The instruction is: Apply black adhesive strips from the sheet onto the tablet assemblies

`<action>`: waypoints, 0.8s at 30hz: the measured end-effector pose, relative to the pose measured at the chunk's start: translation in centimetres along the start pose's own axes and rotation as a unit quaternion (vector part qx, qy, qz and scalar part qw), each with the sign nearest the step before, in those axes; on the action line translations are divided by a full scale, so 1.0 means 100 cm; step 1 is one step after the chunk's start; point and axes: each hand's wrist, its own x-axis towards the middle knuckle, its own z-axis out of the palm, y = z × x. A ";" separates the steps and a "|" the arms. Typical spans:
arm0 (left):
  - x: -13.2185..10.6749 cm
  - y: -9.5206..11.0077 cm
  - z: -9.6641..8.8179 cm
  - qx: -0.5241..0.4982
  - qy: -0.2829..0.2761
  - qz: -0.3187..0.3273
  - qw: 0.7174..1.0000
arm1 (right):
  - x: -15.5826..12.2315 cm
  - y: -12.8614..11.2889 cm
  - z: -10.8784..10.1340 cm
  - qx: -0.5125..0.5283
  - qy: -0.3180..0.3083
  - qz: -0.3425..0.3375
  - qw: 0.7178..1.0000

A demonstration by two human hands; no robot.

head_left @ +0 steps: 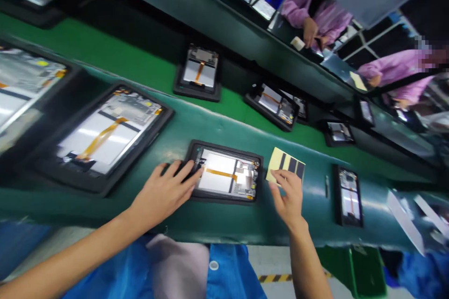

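An open tablet body (226, 173) in a black tray lies on the green bench in front of me, its silver plate crossed by an orange flex cable. My left hand (164, 191) rests flat on the tray's left edge, fingers spread. My right hand (289, 194) touches the near edge of a yellow backing sheet (285, 163) that carries dark strips, just right of the tablet; its fingers are bent and pinched at the sheet's edge.
Several more open tablets in trays lie along the bench and the green belt: a large one (105, 138) at left, others (199, 72) (275, 105) on the belt, one (348, 194) at right. Two people in pink coats (315, 7) work across the line.
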 end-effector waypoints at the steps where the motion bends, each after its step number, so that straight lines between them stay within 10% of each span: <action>1: 0.001 -0.001 0.000 -0.007 0.012 -0.003 1.000 | -0.007 0.013 -0.008 0.007 0.021 0.056 0.998; 8: 0.052 0.039 0.003 -0.149 0.085 0.075 0.982 | -0.031 0.081 -0.027 0.035 -0.019 0.231 0.972; 16: 0.140 0.120 0.028 -0.181 0.042 0.236 0.954 | -0.017 0.098 -0.020 0.002 -0.083 0.301 0.950; 24: 0.159 0.150 0.044 -0.156 0.017 0.241 0.958 | -0.012 0.102 -0.007 0.000 -0.125 0.398 0.909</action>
